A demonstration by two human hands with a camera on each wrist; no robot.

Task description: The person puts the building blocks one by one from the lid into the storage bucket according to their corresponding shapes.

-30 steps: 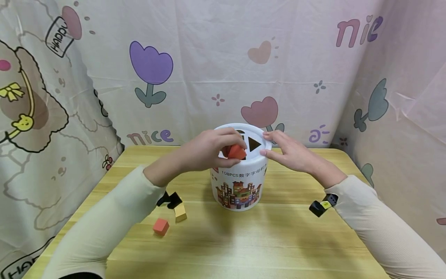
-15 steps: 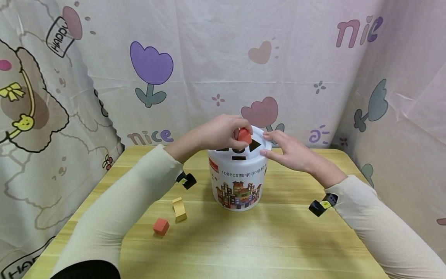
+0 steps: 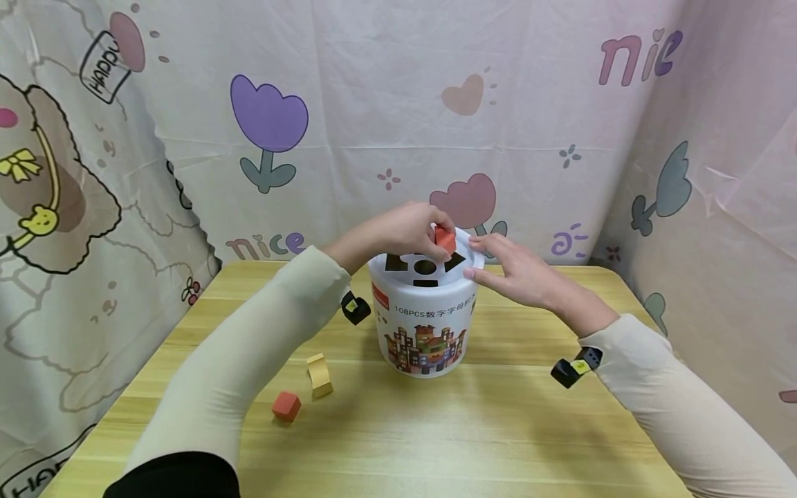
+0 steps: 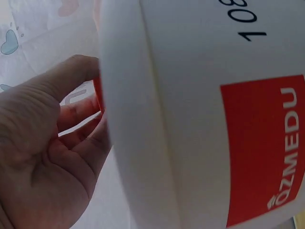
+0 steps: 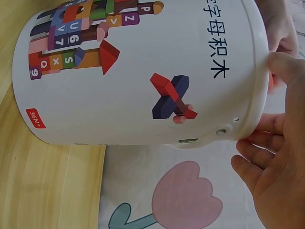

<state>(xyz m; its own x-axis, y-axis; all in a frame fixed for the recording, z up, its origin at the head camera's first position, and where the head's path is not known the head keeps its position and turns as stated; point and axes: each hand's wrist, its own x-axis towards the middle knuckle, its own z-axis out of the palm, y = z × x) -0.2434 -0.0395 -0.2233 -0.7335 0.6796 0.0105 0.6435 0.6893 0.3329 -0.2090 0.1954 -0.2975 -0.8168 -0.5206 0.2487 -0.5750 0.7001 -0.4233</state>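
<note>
White bucket [image 3: 398,318] standing upright on a wood-grained tabletop [image 3: 510,422], its white lid [image 3: 457,275] on. The lid bears dark cut-outs, among them a round hole [image 3: 425,267], a triangular hole [image 3: 459,261] and, on the side toward the viewer, a rectangular slot [image 3: 426,283]. The left hand [image 3: 407,228] reaches over the bucket from its left; its grip is narrow, with a red block [image 3: 445,240] pinched between thumb and fingers. This block lies above the bucket's lid, close to the triangular hole; whether it touches the lid cannot be told. The right hand [image 3: 513,273] is at the bucket's right side, its grip wide: thumb and forefinger are spread, their tips touching the lid's rim.

To the left of the bucket and nearer the viewer lie two loose pieces, a yellow block [image 3: 320,377] with a curved recess and, farther out from the bucket, a red cube [image 3: 286,407]. The bucket's wall carries a red label [image 4: 267,148] reading "OZMEDU" and a printed block castle [image 3: 426,348]. Behind the bucket hangs a pale curtain [image 3: 367,104] patterned with flowers and hearts. Each sleeve ends beside a small black wrist device, the left one [image 3: 355,308] just beside the bucket, the right one [image 3: 575,366] well apart from it.
</note>
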